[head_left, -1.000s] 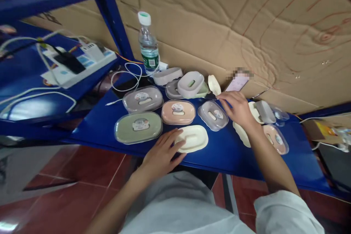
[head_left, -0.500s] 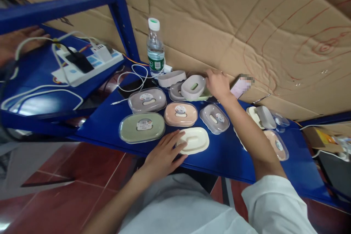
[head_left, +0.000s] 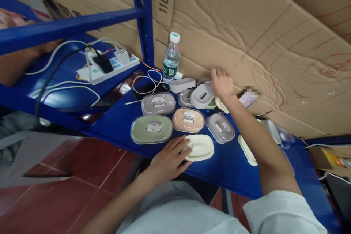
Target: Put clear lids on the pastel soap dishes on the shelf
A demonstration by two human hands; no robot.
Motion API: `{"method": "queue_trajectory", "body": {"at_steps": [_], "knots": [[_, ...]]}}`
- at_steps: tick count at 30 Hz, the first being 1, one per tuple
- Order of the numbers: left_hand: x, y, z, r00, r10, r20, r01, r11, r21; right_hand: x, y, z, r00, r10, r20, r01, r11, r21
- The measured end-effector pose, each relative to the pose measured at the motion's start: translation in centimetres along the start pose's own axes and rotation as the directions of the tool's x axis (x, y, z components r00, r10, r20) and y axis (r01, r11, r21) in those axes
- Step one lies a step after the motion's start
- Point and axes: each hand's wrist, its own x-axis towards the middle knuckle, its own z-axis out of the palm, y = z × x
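My left hand (head_left: 171, 159) lies with fingers stretched and apart, its fingertips on the left side of a cream soap dish piece (head_left: 204, 148) at the table's front edge. At the back, my right hand (head_left: 221, 84) reaches into the piled soap dish parts with bent fingers; its fingertips and whatever they grip are hidden. A cream piece (head_left: 222, 105) shows just under this hand. Beside it leans a grey soap dish (head_left: 202, 96), with another grey part (head_left: 182, 85) behind. Lidded soap dishes in green (head_left: 150, 129), peach (head_left: 188, 120) and grey (head_left: 221, 128) lie in front.
A water bottle (head_left: 171, 58) and a coiled white cable (head_left: 148, 80) stand at the back left. A power strip (head_left: 109, 69) lies on the neighbouring blue table, near another person's arm (head_left: 30, 56). More soap dish parts (head_left: 248, 150) lie right. Cardboard (head_left: 219, 25) walls the back.
The view has shifted, so things sit further right and lower. A cream piece now shows beneath my right hand. My left hand stays on the front cream piece.
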Motion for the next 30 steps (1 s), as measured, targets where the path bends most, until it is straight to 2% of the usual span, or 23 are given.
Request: {"method": "queue_trajectory", "body": {"at_steps": [2, 5, 7, 9, 12, 14, 17, 20, 23, 26, 30], "knots": [[0.0, 0.0, -0.1, 1.000, -0.005, 0.005, 0.005, 1.000, -0.003, -0.1, -0.2, -0.2, 0.997, 0.028, -0.065, -0.029, 1.000, -0.002], [0.1, 0.1, -0.2, 1.000, -0.015, 0.010, 0.016, 1.000, -0.014, -0.4, -0.2, -1.0, 0.994, 0.037, -0.104, -0.034, 0.999, 0.031], [0.1, 0.1, -0.2, 1.000, -0.015, 0.016, 0.015, 1.000, -0.021, -1.1, 0.0, -1.9, 0.988, 0.058, -0.143, -0.043, 0.993, 0.106], [0.1, 0.1, -0.3, 1.000, -0.011, 0.020, 0.011, 1.000, -0.023, -3.2, 0.3, -3.0, 0.973, 0.105, -0.206, -0.059, 0.974, 0.216], [0.0, 0.1, -0.4, 0.999, -0.039, 0.022, 0.040, 0.999, -0.036, -9.8, 0.2, -4.5, 0.940, 0.176, -0.291, -0.061, 0.929, 0.365], [-0.1, 0.1, -0.6, 0.996, -0.074, 0.040, 0.077, 0.995, -0.067, -16.2, -0.3, -5.0, 0.923, 0.198, -0.331, -0.045, 0.908, 0.417], [-0.1, 0.0, -0.8, 0.994, -0.094, 0.057, 0.101, 0.988, -0.115, -26.3, -1.8, -4.3, 0.925, 0.134, -0.354, 0.056, 0.876, 0.479], [0.0, -0.1, -0.8, 0.997, -0.051, 0.049, 0.057, 0.990, -0.128, -34.3, -3.6, -2.4, 0.945, 0.171, -0.279, -0.012, 0.870, 0.492], [0.3, -0.1, -0.9, 0.998, -0.013, 0.061, 0.022, 0.990, -0.142, -38.9, -5.0, -0.7, 0.954, 0.243, -0.176, -0.133, 0.869, 0.477], [0.3, -0.1, -0.9, 0.997, -0.022, 0.071, 0.032, 0.990, -0.140, -40.3, -5.4, -0.2, 0.952, 0.288, -0.104, -0.210, 0.861, 0.463], [0.3, -0.1, -0.7, 0.997, -0.033, 0.071, 0.042, 0.991, -0.127, -39.4, -4.4, -0.3, 0.965, 0.260, 0.023, -0.239, 0.846, 0.477]]}}
